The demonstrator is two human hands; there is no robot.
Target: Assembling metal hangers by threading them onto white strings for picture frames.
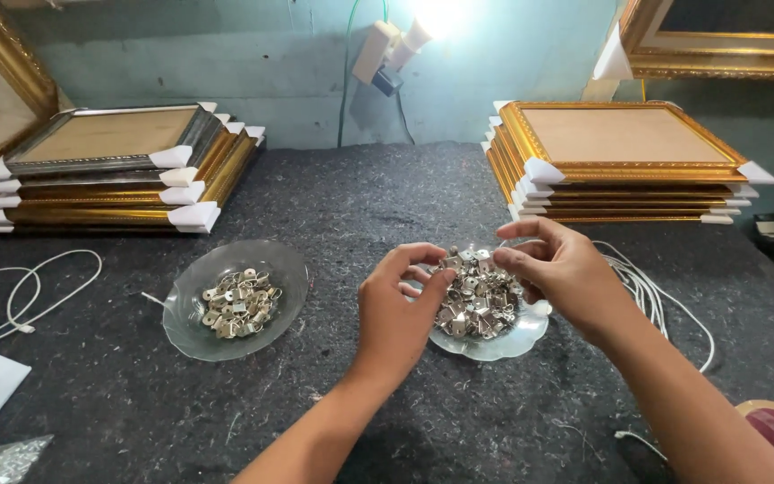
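My left hand (398, 309) and my right hand (555, 269) hover over a clear glass dish (523, 339) heaped with small silver metal hanger clips (477, 300). Both hands have their fingertips pinched together just above the heap, seemingly on small clips, though the pieces between the fingers are too small to make out. A second glass dish (192, 333) to the left holds several flat metal ring hangers (239, 303). Both dishes rest on a dark grey felt-covered table (342, 215).
A stack of gold and silver picture frames (114, 166) with white corner guards lies at the back left. A stack of gold frames (624, 157) lies at the back right. White cord (33, 291) lies at the left, more white cord (660, 300) at the right. A bright lamp (432, 18) shines at the wall.
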